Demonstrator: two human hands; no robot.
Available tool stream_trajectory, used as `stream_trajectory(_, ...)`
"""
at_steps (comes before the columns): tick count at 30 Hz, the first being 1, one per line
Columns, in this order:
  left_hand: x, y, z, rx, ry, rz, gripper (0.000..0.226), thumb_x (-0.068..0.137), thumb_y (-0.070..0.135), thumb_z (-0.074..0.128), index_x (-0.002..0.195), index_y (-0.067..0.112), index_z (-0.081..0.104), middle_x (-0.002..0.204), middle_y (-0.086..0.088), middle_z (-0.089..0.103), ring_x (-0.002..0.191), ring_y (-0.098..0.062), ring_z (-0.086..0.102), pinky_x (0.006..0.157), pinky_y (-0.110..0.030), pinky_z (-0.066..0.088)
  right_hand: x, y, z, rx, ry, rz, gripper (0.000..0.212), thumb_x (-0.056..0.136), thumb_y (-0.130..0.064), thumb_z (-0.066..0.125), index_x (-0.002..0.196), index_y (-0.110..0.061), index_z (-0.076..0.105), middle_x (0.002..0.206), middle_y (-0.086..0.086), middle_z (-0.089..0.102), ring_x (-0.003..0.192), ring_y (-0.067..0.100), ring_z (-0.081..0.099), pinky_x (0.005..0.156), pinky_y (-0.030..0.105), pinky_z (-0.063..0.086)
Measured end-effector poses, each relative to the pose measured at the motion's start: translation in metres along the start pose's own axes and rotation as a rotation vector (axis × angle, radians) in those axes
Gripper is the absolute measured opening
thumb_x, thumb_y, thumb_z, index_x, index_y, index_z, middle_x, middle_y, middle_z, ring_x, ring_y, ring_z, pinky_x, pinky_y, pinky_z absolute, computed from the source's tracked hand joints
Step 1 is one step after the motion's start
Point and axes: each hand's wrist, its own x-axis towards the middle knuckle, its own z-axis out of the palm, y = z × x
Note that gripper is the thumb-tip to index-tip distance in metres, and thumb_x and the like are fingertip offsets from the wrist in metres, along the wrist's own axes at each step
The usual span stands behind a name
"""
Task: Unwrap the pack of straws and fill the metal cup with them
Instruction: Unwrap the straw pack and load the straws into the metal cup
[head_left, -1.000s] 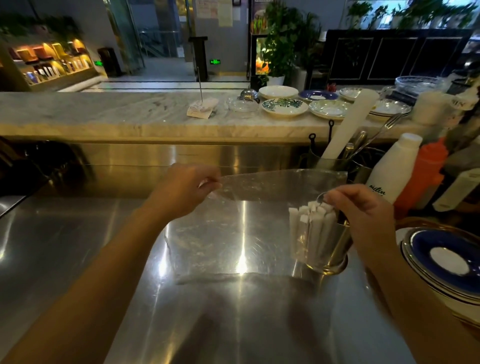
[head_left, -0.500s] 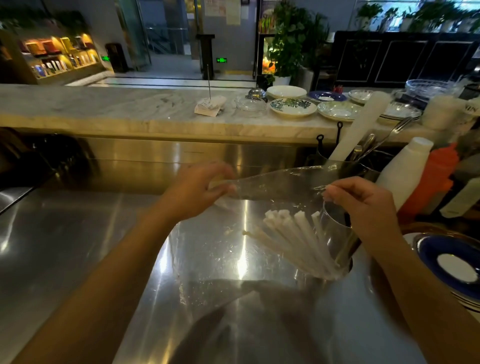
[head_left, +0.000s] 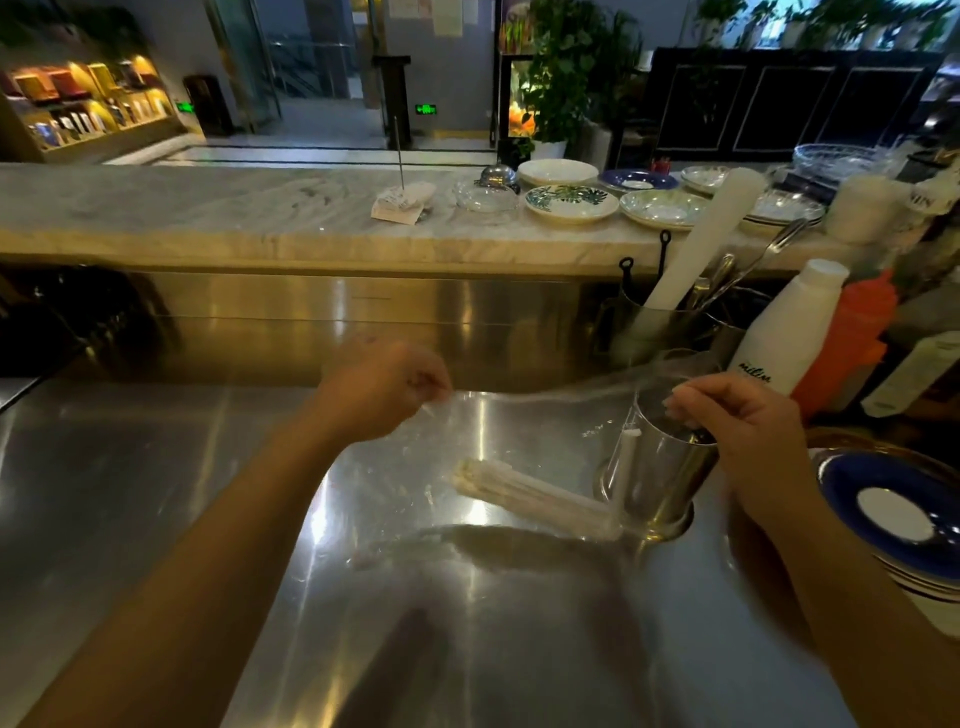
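Straws (head_left: 535, 499) have dropped from leaning at the metal cup (head_left: 662, 480) to lying flat on the surface (head_left: 156, 493) inside the clear wrapper (head_left: 519, 415). Left hand (head_left: 382, 392) and right hand (head_left: 737, 426) each pinch a wrapper edge.

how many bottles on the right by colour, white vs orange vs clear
White bottle: 1
Orange bottle: 1
Clear bottle: 1
Total: 3, all beyond the right hand.
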Motion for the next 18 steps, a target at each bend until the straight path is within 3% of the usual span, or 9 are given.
stream_trajectory(4,0.005,0.005,-0.003,0.058,0.056,-0.057,0.009,0.086,0.014,0.060,0.091,0.016,0.067,0.084,0.006,0.057,0.081,-0.014,0.053,0.078,-0.034,0.040,-0.001,0.004,0.003,-0.020,0.015,0.025,0.012,0.085,-0.018,0.057,0.080,-0.029,0.061,0.082,-0.005,0.066,0.082,0.016,0.063,0.075,0.017,0.049)
stream_trajectory(9,0.004,0.007,0.002,-0.018,0.050,-0.077,0.009,0.086,0.011,0.059,0.088,0.015,0.067,0.085,0.001,0.061,0.079,-0.016,0.056,0.070,-0.032,0.045,0.000,-0.002,0.007,-0.029,0.005,-0.005,0.008,0.085,-0.019,0.056,0.083,-0.021,0.063,0.079,-0.007,0.066,0.077,0.008,0.063,0.069,0.012,0.050)
stream_trajectory(11,0.004,0.008,0.007,-0.013,-0.037,-0.091,0.008,0.087,0.013,0.058,0.089,0.016,0.066,0.082,0.002,0.060,0.081,-0.018,0.058,0.073,-0.035,0.049,-0.002,-0.003,0.012,-0.022,-0.080,0.029,0.011,0.085,-0.017,0.057,0.079,-0.025,0.061,0.077,-0.003,0.065,0.073,0.004,0.062,0.065,0.011,0.049)
stream_trajectory(15,0.001,0.008,0.017,-0.024,-0.016,-0.132,0.012,0.089,0.017,0.056,0.095,0.014,0.066,0.091,-0.003,0.065,0.084,-0.018,0.058,0.073,-0.033,0.045,-0.009,0.010,0.031,-0.267,-0.406,0.160,0.003,0.082,-0.014,0.063,0.081,-0.016,0.062,0.078,-0.003,0.062,0.075,0.010,0.058,0.064,0.017,0.043)
stream_trajectory(18,-0.003,0.004,0.019,0.008,-0.023,-0.127,0.014,0.088,0.027,0.058,0.094,0.017,0.064,0.093,-0.001,0.066,0.087,-0.018,0.058,0.083,-0.040,0.045,-0.016,0.016,0.042,-0.352,-0.438,0.168,0.004,0.082,-0.017,0.064,0.083,-0.015,0.067,0.073,-0.007,0.061,0.071,0.003,0.056,0.062,0.012,0.040)
